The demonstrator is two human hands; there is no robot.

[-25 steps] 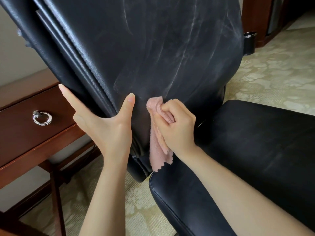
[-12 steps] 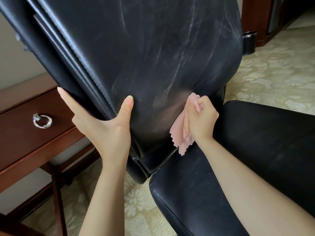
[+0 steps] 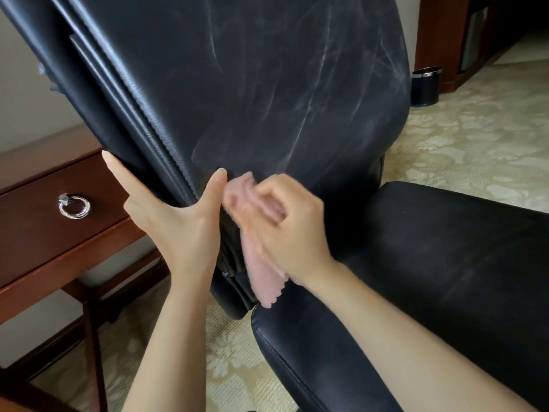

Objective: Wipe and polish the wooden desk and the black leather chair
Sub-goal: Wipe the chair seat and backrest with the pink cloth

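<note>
Head view: the black leather chair [image 3: 252,84] fills the upper middle. Its backrest is tilted and streaked with pale marks, and its seat spreads toward 4 o'clock. The left hand [image 3: 178,221] sits just left of centre, clamped on the backrest's left edge, with the thumb laid on the front leather and the fingers straight up the rear side toward 10 o'clock. Just beside it, at centre, the right hand [image 3: 285,230] is bunched round a pink cloth [image 3: 261,281] and holds it against the lower backrest; this hand is blurred. The cloth's loose end hangs toward 6 o'clock, over the gap between backrest and seat. Whether the left thumb touches the cloth I cannot tell. At 9 o'clock stands the wooden worktop [image 3: 44,233], its drawer bearing a silver ring pull [image 3: 73,206]. A small black bin [image 3: 425,86] stands on the patterned carpet [image 3: 475,138] at 2 o'clock.
</note>
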